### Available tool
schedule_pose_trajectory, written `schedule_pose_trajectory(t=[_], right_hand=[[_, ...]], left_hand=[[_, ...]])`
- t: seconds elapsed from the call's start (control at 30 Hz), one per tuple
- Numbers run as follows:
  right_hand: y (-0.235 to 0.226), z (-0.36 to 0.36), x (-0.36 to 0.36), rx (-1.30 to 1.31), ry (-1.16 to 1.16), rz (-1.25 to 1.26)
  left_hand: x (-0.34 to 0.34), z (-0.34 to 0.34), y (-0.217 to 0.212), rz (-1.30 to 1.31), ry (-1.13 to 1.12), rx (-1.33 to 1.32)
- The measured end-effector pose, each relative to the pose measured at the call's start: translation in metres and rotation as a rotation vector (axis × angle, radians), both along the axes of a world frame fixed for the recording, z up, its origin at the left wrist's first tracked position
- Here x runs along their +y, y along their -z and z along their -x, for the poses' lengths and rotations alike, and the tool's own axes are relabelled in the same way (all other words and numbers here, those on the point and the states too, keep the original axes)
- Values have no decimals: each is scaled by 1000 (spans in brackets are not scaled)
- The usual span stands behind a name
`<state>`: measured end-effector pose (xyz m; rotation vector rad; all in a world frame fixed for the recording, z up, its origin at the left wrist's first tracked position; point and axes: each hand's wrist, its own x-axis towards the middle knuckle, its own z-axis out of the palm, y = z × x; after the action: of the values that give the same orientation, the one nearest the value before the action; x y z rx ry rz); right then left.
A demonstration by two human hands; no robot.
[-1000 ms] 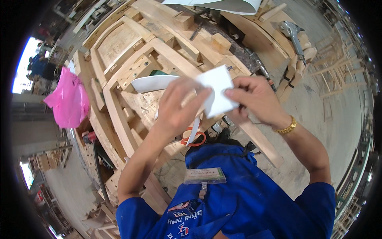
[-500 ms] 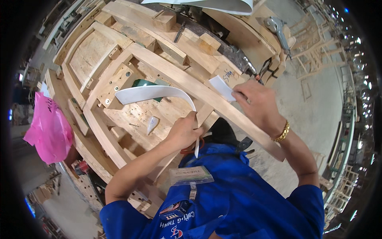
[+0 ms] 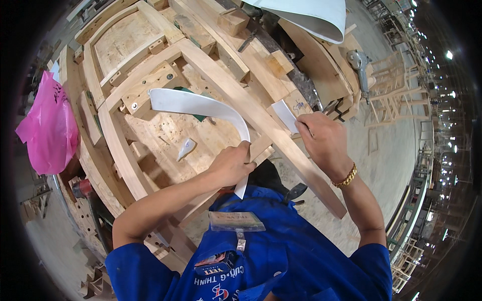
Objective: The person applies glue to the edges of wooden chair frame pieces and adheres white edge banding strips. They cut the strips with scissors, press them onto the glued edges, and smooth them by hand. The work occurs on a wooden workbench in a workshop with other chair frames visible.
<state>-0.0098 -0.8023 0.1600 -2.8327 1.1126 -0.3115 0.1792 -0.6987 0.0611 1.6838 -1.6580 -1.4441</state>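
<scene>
1. Now, the left hand (image 3: pixel 232 163) is closed around the white strip (image 3: pixel 201 104), thumb and fingers together on it near its lower end; a short tail of strip hangs below the fist, in front of the blue shirt (image 3: pixel 301 251).
2. From that grip the strip's longer part rises away from the body, then bends over to the left; its far stretch lies nearly crosswise, above the bench (image 3: pixel 165 140), with its free end beside a wooden block (image 3: pixel 159 83).
3. The right hand (image 3: pixel 324 143) pinches the card (image 3: pixel 284 116), a small white piece, between thumb and fingers; the card sticks out to the left and away from the body, its long axis slanting from upper left to lower right, roughly along the bar (image 3: pixel 226 86).
4. The card shows at the bar's right edge; whether it touches the wood, I cannot tell.
5. The right hand is by far the nearer to the card, the left to the strip; between the hands runs the bar, with strip and card apart.
6. Left of the left hand, a small white cone (image 3: pixel 186 148) lies on the bench; farther left is a pink bag (image 3: pixel 49 128).
</scene>
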Motion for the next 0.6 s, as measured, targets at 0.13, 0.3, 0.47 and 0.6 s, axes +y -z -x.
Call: schedule_pose_trajectory(t=[0.13, 0.3, 0.47, 0.6], right_hand=[[1, 2, -2, -38, 9, -22], [5, -4, -3, 38, 1, -32], [4, -10, -7, 85, 23, -48], [-7, -15, -10, -29, 5, -59]], left_hand=[[1, 2, 1, 24, -1, -23], [2, 3, 3, 29, -3, -6], [1, 2, 5, 54, 3, -8], [1, 1, 6, 37, -6, 10]])
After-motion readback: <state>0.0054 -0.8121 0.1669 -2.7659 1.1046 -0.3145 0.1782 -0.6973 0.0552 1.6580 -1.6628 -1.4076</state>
